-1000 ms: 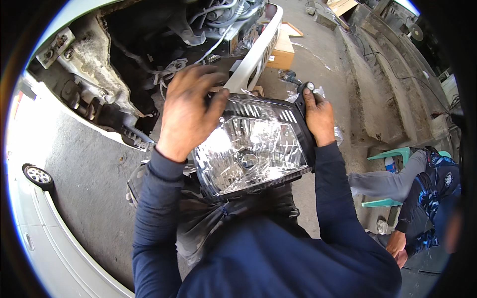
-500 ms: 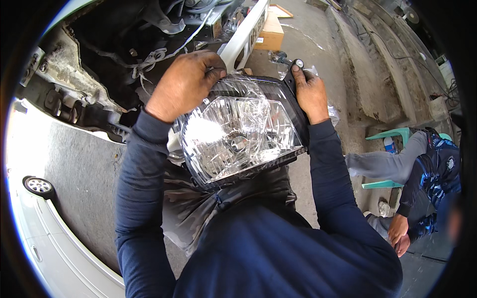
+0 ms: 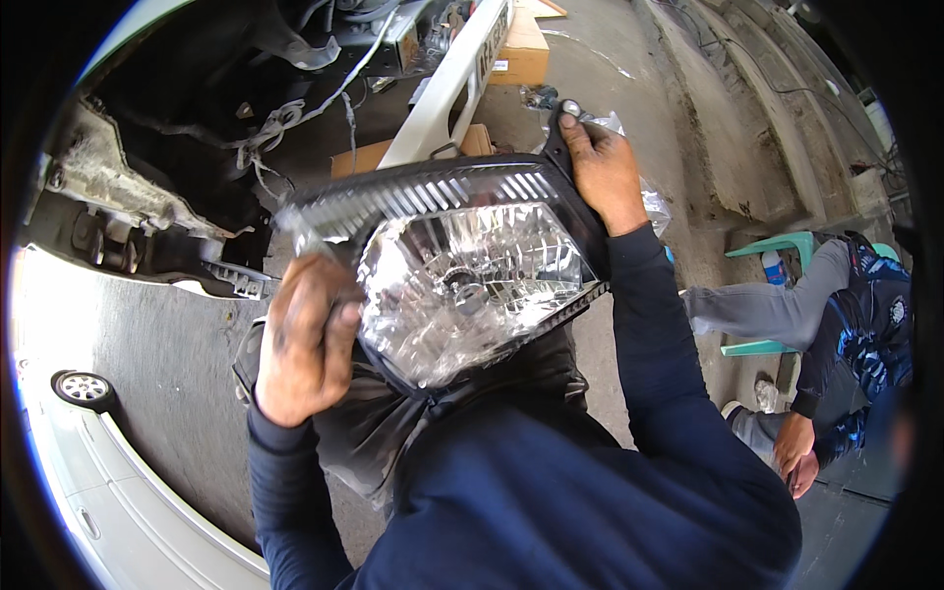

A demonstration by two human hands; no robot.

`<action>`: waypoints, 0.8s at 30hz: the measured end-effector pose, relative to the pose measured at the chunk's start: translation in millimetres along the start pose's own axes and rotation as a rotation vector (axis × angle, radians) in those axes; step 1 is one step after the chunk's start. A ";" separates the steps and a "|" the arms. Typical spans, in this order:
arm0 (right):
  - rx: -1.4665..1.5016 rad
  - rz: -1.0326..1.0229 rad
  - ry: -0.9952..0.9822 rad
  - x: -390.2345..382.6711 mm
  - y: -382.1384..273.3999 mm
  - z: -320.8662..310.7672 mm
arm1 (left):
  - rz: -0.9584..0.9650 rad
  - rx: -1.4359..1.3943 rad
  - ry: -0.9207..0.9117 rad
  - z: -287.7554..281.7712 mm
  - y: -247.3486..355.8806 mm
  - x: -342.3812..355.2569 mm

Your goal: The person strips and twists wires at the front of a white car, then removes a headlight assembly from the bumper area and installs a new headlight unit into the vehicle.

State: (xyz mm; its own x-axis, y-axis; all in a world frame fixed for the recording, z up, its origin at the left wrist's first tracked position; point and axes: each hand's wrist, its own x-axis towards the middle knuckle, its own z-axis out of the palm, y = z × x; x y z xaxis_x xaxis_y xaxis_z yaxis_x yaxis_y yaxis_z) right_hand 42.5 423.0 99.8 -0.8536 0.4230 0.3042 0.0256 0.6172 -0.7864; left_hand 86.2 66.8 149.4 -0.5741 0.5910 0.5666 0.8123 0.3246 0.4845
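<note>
A car headlight (image 3: pixel 472 285) with a clear lens and black housing is held up in front of my lap, tilted. My right hand (image 3: pixel 605 172) grips the black mounting tab at its upper right corner, thumb on top. At the lamp's left end is my left hand (image 3: pixel 310 339), smeared by motion, its fingers curled and closed. They seem to pinch clear plastic film (image 3: pixel 310 236), which shows as a faint blur above them. Glossy creases cross the lower left of the lens.
The opened front of a vehicle (image 3: pixel 147 187) with loose wiring (image 3: pixel 265 138) lies at upper left. Beyond the lamp are a white panel (image 3: pixel 447 88) and cardboard box (image 3: pixel 521 54). A seated person (image 3: pixel 846 334) is at right, a parked car (image 3: pixel 128 492) at lower left.
My left hand has moved down and left from the headlight's top edge to its left end. The film has come away from the upper lens. My right hand keeps its hold.
</note>
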 end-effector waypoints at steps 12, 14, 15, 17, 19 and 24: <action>-0.015 -0.093 -0.058 -13.2 -24.9 8.2 | -0.001 0.183 -0.058 6.0 19.9 -58.9; -0.036 -0.103 -0.058 -14.3 -24.0 6.8 | -0.018 0.201 -0.044 8.3 19.3 -64.6; -0.032 -0.119 -0.052 -15.3 -23.8 6.5 | -0.031 0.210 -0.025 9.8 19.6 -67.0; -0.058 -0.175 -0.038 -15.1 -24.9 5.8 | -0.069 0.235 0.045 11.5 20.8 -68.6; 0.013 -0.168 -0.009 -16.7 -27.6 5.5 | -0.109 0.203 0.110 6.9 21.9 -64.8; -0.150 -0.189 0.021 -24.2 -25.7 1.6 | -0.521 0.431 0.381 -11.1 23.1 -43.8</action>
State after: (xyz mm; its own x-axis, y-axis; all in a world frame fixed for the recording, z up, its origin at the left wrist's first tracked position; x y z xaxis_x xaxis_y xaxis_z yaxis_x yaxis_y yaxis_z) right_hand 61.7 395.9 111.8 -0.8393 0.3032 0.4513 -0.0557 0.7777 -0.6261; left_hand 129.0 40.2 143.2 -0.8252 0.0138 0.5647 0.3510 0.7958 0.4935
